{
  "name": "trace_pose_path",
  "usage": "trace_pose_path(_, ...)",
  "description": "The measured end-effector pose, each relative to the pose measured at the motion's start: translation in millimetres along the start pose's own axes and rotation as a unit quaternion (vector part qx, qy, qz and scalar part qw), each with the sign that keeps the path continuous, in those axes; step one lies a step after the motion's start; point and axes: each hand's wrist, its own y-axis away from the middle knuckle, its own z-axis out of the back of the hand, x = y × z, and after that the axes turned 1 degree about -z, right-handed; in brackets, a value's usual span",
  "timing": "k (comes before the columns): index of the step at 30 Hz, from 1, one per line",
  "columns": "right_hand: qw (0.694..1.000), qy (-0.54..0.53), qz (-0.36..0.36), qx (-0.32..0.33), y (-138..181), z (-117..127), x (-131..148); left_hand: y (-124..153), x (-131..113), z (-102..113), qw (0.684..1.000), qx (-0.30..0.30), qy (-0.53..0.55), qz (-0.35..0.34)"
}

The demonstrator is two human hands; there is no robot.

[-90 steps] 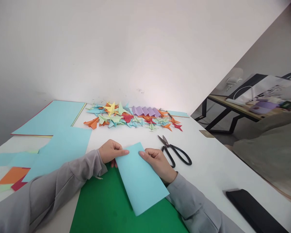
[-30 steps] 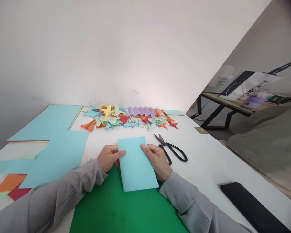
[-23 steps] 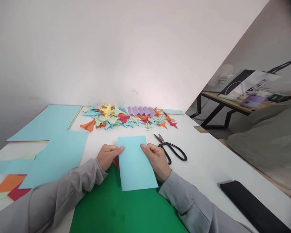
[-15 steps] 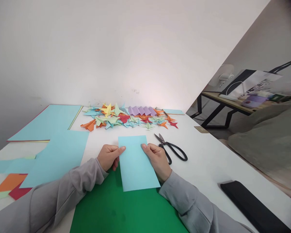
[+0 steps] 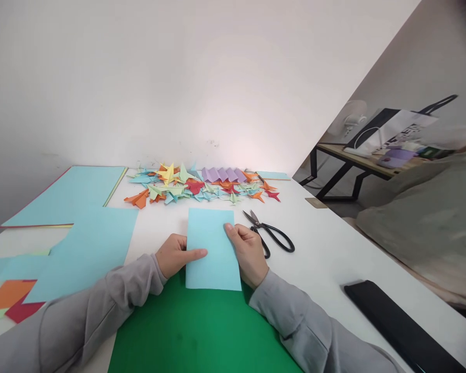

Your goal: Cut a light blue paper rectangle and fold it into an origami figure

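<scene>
A light blue rectangular sheet of paper (image 5: 213,261) is held up between my two hands, over the far edge of a green sheet (image 5: 205,331). My left hand (image 5: 178,254) pinches its left edge, thumb lying across the front and the other fingers behind. On the opposite side, my right hand (image 5: 248,251) grips the right edge near the upper part, with its thumb in front. Black-handled scissors (image 5: 272,230) lie partly open on the table just beyond my right hand, which hides a bit of one handle.
Folded paper pieces (image 5: 194,186) in many colours lie along the wall, with a purple pleated strip (image 5: 223,175) among them. Large blue sheets (image 5: 93,248) and orange and red scraps (image 5: 11,295) cover the left. A black oblong object (image 5: 392,321) lies at the right.
My left hand has slid down the paper's left edge, its thumb reaching further across. The paper has tilted more upright and its top edge is higher. The view has shifted slightly.
</scene>
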Motion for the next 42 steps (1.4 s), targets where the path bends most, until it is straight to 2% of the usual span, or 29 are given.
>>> trace_pose_path(5,1.0,-0.004,-0.005,-0.004,-2.3,-1.1,-3.4,-1.4,-4.1,-1.1,0.999,-0.019,0.025,0.015)
trace_pose_path(19,0.998,-0.048,-0.047,0.01,-2.8,-2.8,-3.5,-6.2,-5.9,5.5,0.999,-0.017,0.03,0.04)
trace_pose_path(26,0.991,-0.089,-0.064,0.078,-1.5,1.5,-1.7,-5.6,-0.9,7.7,0.997,-0.036,0.069,0.028)
trace_pose_path(32,0.98,-0.122,-0.085,0.132,6.2,4.5,8.7,-8.5,2.1,10.2,0.986,-0.099,0.132,0.029)
trace_pose_path(38,0.981,-0.068,-0.07,0.171,12.7,8.8,15.6,-8.4,-4.9,8.1,0.971,-0.135,0.194,0.03)
trace_pose_path(42,0.975,-0.048,-0.098,0.193,16.2,8.6,17.2,-9.6,-5.6,8.8,0.968,-0.142,0.204,0.032)
